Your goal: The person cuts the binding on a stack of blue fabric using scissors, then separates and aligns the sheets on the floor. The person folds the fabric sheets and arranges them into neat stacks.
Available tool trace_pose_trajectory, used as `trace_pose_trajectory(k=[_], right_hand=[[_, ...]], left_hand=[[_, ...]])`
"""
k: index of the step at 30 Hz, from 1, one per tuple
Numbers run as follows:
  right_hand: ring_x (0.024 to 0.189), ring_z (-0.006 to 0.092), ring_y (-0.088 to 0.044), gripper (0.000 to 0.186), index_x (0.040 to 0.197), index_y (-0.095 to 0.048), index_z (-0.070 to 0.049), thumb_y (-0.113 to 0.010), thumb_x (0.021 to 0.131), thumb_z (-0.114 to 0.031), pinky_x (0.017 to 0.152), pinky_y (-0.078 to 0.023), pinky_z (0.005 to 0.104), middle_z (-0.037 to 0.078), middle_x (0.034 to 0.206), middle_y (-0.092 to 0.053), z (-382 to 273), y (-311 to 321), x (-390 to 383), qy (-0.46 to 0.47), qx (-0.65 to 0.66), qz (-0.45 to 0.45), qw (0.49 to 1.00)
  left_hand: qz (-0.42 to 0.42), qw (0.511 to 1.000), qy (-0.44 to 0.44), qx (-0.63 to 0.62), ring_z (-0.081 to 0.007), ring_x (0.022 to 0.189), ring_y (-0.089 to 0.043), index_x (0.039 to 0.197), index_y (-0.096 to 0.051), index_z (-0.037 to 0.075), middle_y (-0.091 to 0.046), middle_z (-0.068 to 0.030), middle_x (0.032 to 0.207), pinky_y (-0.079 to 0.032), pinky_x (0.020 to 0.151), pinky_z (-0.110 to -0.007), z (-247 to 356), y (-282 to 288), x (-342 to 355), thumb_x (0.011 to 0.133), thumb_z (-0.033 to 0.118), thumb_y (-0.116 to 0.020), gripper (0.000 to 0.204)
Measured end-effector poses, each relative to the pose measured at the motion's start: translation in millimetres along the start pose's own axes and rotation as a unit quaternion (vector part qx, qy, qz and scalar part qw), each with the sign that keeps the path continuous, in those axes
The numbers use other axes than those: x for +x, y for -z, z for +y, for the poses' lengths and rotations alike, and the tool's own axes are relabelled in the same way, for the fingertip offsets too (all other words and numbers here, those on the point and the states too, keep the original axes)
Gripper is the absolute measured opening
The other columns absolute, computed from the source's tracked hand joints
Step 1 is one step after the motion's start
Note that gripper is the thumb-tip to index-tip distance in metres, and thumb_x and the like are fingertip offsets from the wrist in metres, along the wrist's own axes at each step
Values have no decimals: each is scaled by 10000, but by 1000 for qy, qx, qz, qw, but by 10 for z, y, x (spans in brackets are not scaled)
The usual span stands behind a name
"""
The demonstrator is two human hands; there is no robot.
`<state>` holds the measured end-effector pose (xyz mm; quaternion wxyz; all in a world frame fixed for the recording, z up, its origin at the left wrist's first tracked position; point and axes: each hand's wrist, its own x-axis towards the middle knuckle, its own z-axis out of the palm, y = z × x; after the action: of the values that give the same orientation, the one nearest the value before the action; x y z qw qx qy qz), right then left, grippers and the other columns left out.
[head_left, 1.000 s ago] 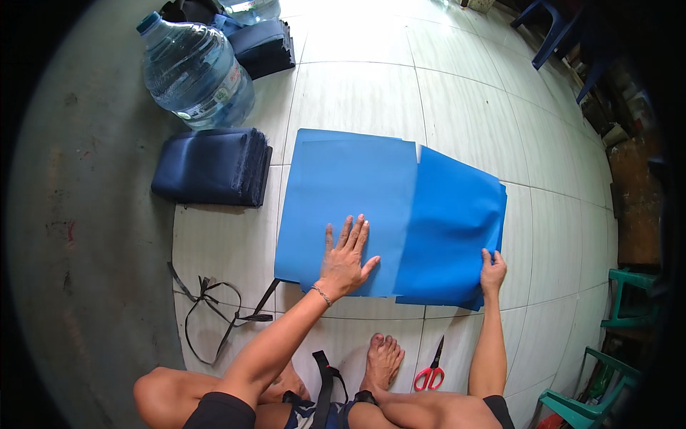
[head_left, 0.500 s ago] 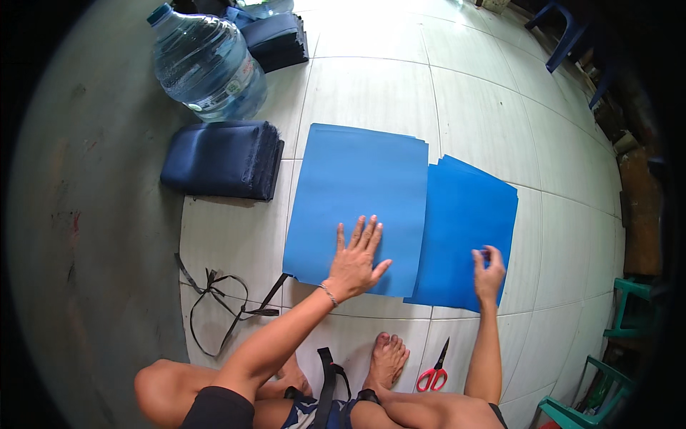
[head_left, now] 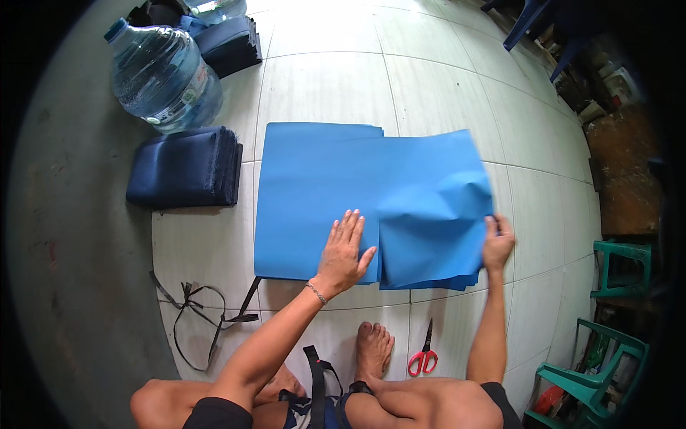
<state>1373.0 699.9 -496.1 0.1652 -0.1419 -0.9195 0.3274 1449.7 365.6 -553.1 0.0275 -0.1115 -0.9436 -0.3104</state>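
My left hand (head_left: 344, 256) lies flat with its fingers stretched out on a stack of blue sheets (head_left: 307, 186). Against the right edge of another blue sheet (head_left: 436, 186), my right hand (head_left: 498, 244) is closed, pinching it. That sheet is raised and buckled, and its left part reaches the left stack. Beneath it, the edges of darker blue sheets (head_left: 461, 284) show at the bottom. Whether the sheets are paper, plastic or cloth I cannot tell.
Red-handled scissors (head_left: 423, 356) lie by my foot. A black strap (head_left: 207, 307) lies tangled on the tiles at left. Beyond it are a folded dark blue fabric stack (head_left: 186, 168) and a large water bottle (head_left: 168, 79). Green plastic stools (head_left: 597, 379) stand at right.
My right hand has closed on the right-hand sheet's edge and lifted it, so it bulges. My left hand stays flat on the left stack. The whole view has shifted slightly.
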Motion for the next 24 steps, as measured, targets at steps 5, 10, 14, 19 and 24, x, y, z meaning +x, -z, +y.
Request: trace_pose_trajectory(k=[5,10,14,19,24], right_hand=[[829,262,-740,224,1092,-725,-3,-630,971,-166,738,-576,369,182,957,-747,-601,674,446,195,-102,42,975],[710,329,-692,263,1143,-676,-58,-617,955,-232,666,-577,413,150,898,-680,-914,78,67,298,-196,-95,929],[844,379,-688,339,1151,-588,-58,-636,944,-322,698,-569,458,151,962,-626,-762,-653,-665,215,-265,-295,892],[1096,378,-614,526,1307,-568,-29,-683,910,-354,917,-500,464,177,1203,-625,-232,-797,-961,234,-135,-286,919],[1487,415,-206,716,1524,-403,-183,-627,923,-501,1154,-171,661,176,1615,-255,280,-747,-895,143,-255,-257,921]], left_hand=[[9,1000,9,28,-341,1487,-268,1459,-390,-44,-345,-215,1559,-209,1223,-467,-174,22,-9,968,320,-590,643],[1,999,-12,39,-334,1493,-250,1471,-365,-37,-316,-206,1575,-208,1229,-453,-253,21,-46,965,294,-597,647],[-10,999,-13,43,-333,1496,-244,1474,-360,-31,-312,-204,1578,-211,1229,-445,-266,34,-43,961,287,-602,650],[-29,998,-2,55,-321,1515,-199,1493,-352,-14,-289,-173,1601,-149,1229,-503,-244,75,-41,964,339,-588,678],[1,988,28,150,-300,1551,-15,1556,-304,66,-153,-128,1663,37,1192,-626,-201,74,-85,954,491,-556,779]])
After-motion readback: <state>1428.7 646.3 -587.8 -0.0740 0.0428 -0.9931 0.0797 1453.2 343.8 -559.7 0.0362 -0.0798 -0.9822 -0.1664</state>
